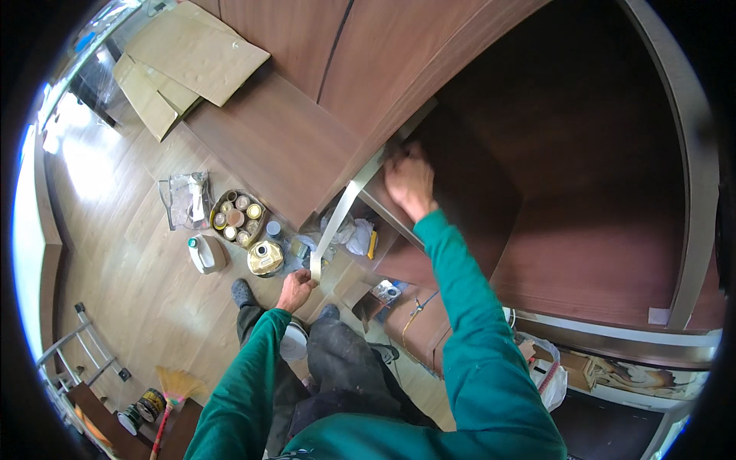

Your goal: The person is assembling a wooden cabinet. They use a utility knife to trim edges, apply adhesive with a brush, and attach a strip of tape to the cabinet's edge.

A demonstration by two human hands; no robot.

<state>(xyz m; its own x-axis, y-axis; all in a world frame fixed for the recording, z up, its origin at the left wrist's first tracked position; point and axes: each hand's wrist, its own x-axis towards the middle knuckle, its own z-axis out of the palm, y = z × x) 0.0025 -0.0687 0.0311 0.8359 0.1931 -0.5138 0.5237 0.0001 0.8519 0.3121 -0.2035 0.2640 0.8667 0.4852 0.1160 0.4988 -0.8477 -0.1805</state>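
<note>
A person in green sleeves is standing on a light wooden floor (pixel 138 261) and looking down. Big dark brown cabinet panels (pixel 537 192) are filling the far and right part of the room. Flat pieces of cardboard (pixel 192 54) are lying at the far left on a brown board. On the floor, a tray of small round tins (pixel 238 217) is sitting near a gold metal can (pixel 265 257) and a white jug (pixel 205 253). A broom (pixel 172 391) and a folding ladder (pixel 77 353) are lying at the near left.

A long, thin, pale strip (pixel 345 207) is running along the edge of the brown panel, from far right down to near left. It is looking flat and cream-coloured, like a ribbon of tape. The left hand (pixel 295 290) is closing around the near end of the strip. The right hand (pixel 410 180) is pressing on the far end, fingers bent down against the panel edge; whether it is gripping the strip is hard to tell.

White rags (pixel 349 234) are lying under the strip. The person's feet are partly hidden by the legs. Things at the near right are too blurry to make out.
</note>
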